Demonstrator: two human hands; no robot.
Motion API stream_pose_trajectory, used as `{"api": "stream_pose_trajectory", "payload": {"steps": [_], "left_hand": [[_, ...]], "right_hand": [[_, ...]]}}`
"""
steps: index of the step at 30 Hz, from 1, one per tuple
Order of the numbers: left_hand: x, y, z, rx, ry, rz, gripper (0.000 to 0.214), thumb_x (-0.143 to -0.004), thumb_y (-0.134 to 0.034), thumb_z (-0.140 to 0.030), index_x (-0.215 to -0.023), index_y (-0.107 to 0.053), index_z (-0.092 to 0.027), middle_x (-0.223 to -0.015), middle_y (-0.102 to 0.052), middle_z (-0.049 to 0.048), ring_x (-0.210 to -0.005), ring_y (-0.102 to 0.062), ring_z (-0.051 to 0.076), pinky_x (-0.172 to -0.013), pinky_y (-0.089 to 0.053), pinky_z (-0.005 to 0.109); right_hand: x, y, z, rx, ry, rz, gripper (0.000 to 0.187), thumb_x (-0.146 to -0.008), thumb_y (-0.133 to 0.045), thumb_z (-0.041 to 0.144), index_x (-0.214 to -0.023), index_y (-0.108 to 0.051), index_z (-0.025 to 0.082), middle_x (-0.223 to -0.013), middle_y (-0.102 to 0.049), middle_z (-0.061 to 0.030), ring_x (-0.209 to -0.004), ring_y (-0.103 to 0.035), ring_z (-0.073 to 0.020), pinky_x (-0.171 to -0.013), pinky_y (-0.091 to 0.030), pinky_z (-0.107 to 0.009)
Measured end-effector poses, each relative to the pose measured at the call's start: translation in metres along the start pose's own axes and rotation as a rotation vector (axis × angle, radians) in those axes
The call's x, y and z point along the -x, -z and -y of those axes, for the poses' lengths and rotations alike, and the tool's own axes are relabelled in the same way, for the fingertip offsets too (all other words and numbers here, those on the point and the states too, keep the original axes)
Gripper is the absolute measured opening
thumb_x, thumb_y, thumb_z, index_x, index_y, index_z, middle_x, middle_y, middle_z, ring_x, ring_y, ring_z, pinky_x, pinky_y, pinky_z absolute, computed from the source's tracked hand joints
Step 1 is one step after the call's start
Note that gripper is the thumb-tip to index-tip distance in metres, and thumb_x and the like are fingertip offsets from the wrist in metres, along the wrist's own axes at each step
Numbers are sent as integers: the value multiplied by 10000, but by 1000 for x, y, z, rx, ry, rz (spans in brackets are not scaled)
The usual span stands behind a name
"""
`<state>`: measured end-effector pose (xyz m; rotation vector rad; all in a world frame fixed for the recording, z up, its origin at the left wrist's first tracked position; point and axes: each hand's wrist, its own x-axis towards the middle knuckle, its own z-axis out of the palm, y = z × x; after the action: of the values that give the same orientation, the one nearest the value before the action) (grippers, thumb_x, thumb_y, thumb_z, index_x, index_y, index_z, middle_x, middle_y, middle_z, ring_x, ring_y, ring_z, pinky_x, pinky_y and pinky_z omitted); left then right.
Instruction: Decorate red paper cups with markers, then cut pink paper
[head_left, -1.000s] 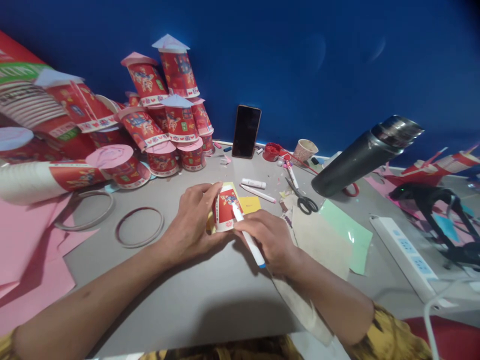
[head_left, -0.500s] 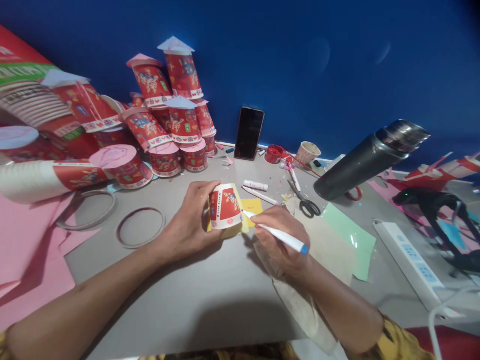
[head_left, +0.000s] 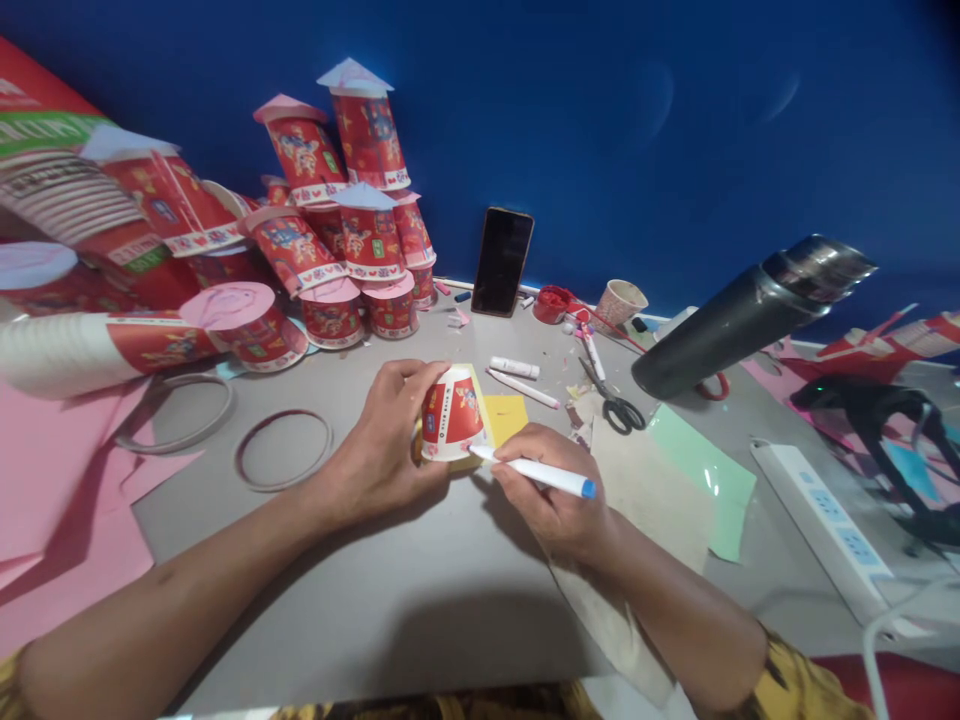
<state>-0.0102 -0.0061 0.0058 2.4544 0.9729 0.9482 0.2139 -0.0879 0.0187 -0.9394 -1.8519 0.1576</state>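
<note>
My left hand (head_left: 386, 440) is closed around an upside-down red and white paper cup (head_left: 450, 415), pressing it onto a yellow sheet of paper (head_left: 504, 415) on the grey table (head_left: 390, 590). My right hand (head_left: 551, 495) grips a white marker with a blue end (head_left: 538, 472). The marker's tip touches the yellow paper at the cup's rim, on the side nearest me.
A pile of red paper cups with paper tops (head_left: 337, 220) fills the back left. Two rings (head_left: 283, 448) and pink paper (head_left: 52, 480) lie left. A phone (head_left: 502, 262), scissors (head_left: 611, 400), a dark flask (head_left: 750, 315), a power strip (head_left: 825, 525) and green paper (head_left: 701, 475) lie right.
The marker has swung from upright against the cup's side to lying low, and its tip has moved along the rim toward me. My left hand keeps hold of the cup.
</note>
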Motion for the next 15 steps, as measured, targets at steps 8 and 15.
{"api": "stream_pose_trajectory", "payload": {"steps": [8, 15], "left_hand": [[1, 0, 0, 5, -15, -8, 857, -862, -816, -336, -1598, -385, -259, -1418, -544, 157, -1355, -557, 394, -1140, -551, 597], [0, 0, 0, -3, 3, -5, 860, -853, -834, -363, -1591, -405, -252, -1421, -549, 158, -1361, -563, 398, -1135, -567, 576]], "right_hand": [[1, -1, 0, 0, -34, 30, 89, -1077, -638, 192, -1021, -698, 225, -848, -797, -38, -737, -750, -183, -681, -612, -313], [0, -1, 1, 9, -48, 24, 82, -1071, -646, 190, -1010, -693, 220, -834, -789, -36, -730, -747, -178, -677, -602, -294]]}}
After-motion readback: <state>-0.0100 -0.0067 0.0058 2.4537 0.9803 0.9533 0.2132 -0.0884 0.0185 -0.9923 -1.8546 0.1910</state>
